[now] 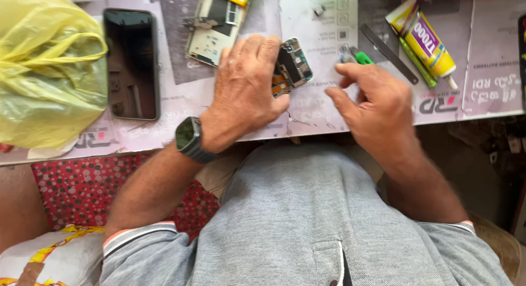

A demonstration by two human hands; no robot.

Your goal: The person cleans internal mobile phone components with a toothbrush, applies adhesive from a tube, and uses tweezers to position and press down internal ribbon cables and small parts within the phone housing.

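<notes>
My left hand (244, 91) rests on the work mat and grips a small phone circuit board (293, 67), pinning it against the surface. A dark watch (189, 138) sits on that wrist. My right hand (375, 105) is just right of the board, fingers pinched around a green-handled tool (359, 58) whose tip points toward the board. The tool's tip is partly hidden by my fingers.
An opened phone frame (211, 28) lies at the back centre. A black phone screen (131, 64) lies to the left beside a yellow plastic bag (49, 67). A yellow glue tube (427, 45) and a thin metal strip (389, 54) lie at the right. The mat's front edge (307, 133) runs near my body.
</notes>
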